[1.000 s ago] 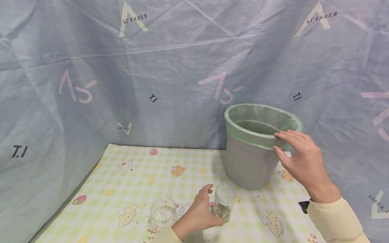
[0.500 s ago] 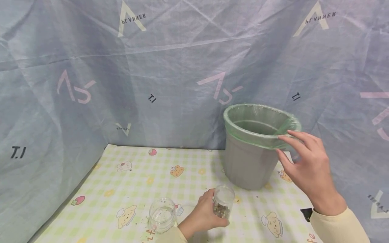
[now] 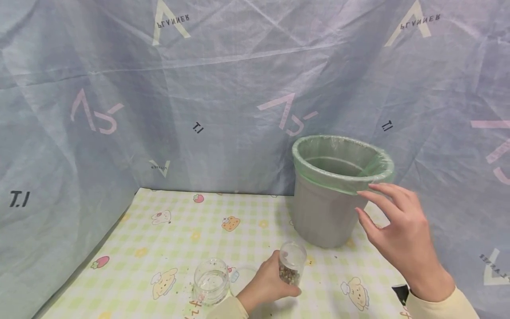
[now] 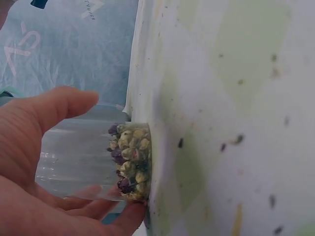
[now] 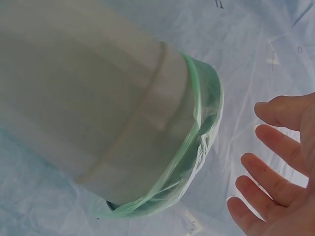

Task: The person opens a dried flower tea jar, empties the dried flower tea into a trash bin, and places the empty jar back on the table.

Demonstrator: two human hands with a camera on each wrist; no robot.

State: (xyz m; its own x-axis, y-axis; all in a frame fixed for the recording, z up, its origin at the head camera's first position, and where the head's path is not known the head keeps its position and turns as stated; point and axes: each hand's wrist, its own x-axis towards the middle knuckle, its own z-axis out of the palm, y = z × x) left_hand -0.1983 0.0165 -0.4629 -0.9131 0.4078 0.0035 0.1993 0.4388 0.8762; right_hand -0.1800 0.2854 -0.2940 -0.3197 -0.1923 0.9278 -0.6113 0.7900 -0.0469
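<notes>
My left hand point(image 3: 268, 281) grips a clear jar point(image 3: 293, 256) standing upright at the table's front. Dried flower buds point(image 4: 132, 160), pale yellow with a few dark purple ones, fill its lower part. In the left wrist view the thumb and fingers lie on either side of the jar. My right hand point(image 3: 404, 235) holds nothing, its fingers spread and slightly bent just in front of the grey trash bin point(image 3: 324, 215). A green plastic bag point(image 3: 326, 179) lines the bin and folds over its rim. The right wrist view shows a gap between fingertips and bag.
A second clear jar point(image 3: 211, 279) stands left of my left hand. Beside it lies a clear round lid point(image 3: 240, 280), partly behind the wrist. Dark crumbs point(image 4: 240, 139) dot the checked tablecloth point(image 3: 179, 239). Grey-blue cloth point(image 3: 223, 88) hangs behind and at the sides.
My right hand has come away from the bin's rim, moving down and toward me. My left hand, first beside the jar of buds, now has its fingers further round it.
</notes>
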